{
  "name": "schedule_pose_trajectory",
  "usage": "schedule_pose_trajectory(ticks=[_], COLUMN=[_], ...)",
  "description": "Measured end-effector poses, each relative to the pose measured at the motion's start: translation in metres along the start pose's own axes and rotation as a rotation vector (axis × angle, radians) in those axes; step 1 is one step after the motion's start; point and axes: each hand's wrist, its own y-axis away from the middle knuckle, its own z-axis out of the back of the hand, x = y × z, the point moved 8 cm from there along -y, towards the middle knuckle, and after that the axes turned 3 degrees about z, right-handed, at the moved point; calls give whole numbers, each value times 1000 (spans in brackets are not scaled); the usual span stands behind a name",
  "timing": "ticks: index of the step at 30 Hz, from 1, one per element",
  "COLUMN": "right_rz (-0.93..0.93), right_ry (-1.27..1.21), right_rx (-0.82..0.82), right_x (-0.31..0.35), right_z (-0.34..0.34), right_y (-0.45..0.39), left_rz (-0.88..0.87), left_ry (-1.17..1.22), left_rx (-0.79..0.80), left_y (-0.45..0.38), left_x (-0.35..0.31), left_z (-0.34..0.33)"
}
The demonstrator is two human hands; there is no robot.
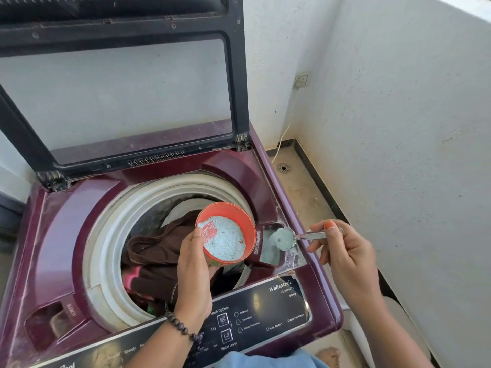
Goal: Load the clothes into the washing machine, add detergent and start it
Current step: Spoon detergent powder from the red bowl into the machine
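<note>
A maroon top-load washing machine stands with its lid raised. Brown and pink clothes lie in its drum. My left hand grips an orange cup of pale blue detergent powder, held above the drum's right side. My right hand pinches the handle of a metal spoon. The spoon's bowl is heaped with powder and hovers over the open detergent tray at the machine's right edge. Some powder lies in the tray.
The black control panel runs along the machine's front. White walls close in on the right. A floor drain and a white cable from a wall socket lie behind the machine.
</note>
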Motion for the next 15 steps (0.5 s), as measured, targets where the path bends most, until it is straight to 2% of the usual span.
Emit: schedule_pose_trajectory(ticks=[15], right_rz=[47], right_ry=[147], right_rx=[-98], right_x=[19], right_z=[11], right_y=[24], left_rz=[-6], left_ry=[7], left_rx=[77], left_y=[12], left_x=[1], left_z=[-3])
